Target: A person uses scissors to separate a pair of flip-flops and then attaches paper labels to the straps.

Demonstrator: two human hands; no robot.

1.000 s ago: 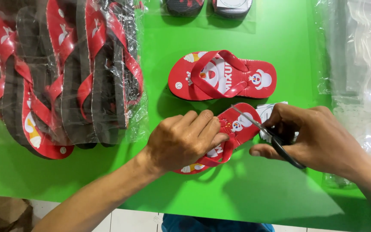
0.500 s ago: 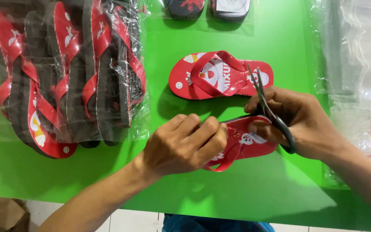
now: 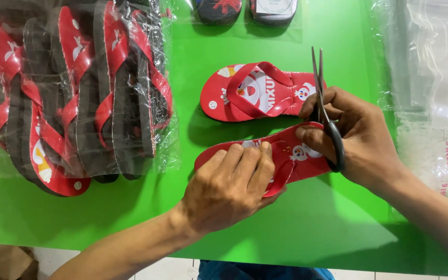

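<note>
**Obs. 1:** Two red flip-flops lie on the green bench (image 3: 296, 233). The far flip-flop (image 3: 255, 93) rests flat, strap up, with a white cartoon print on its sole. The near flip-flop (image 3: 299, 150) sits just beside it, tilted up on one long edge, both hands on it.

**Obs. 2:** Left hand?

**Obs. 1:** The left hand (image 3: 229, 186) covers the near-left end of the tilted flip-flop; its fingers (image 3: 247, 161) are curled over the sole's upper edge and press it down. Firm hold, knuckles up.

**Obs. 2:** Right hand?

**Obs. 1:** The right hand (image 3: 361, 137) grips black-handled scissors (image 3: 325, 111). Fingers are wrapped round the handle loop, with a fingertip resting on the right end of the tilted flip-flop. The blades point away toward the far side, close together, their tips above the right end of the far flip-flop. Whether the blades touch anything, I cannot tell.

**Obs. 2:** Surroundings?

**Obs. 1:** To the left, a bundle of red-and-black flip-flops (image 3: 79, 98) stands on edge, wrapped in clear plastic, well apart from the hands. At the far edge, two dark flip-flops in a clear bag (image 3: 245, 10), partly cut off by the frame. To the right, a stack of clear plastic bags (image 3: 431, 88) overlaps the bench edge. Near side: pale floor tiles and a corner of brown cardboard (image 3: 1, 259) at lower left.
</note>
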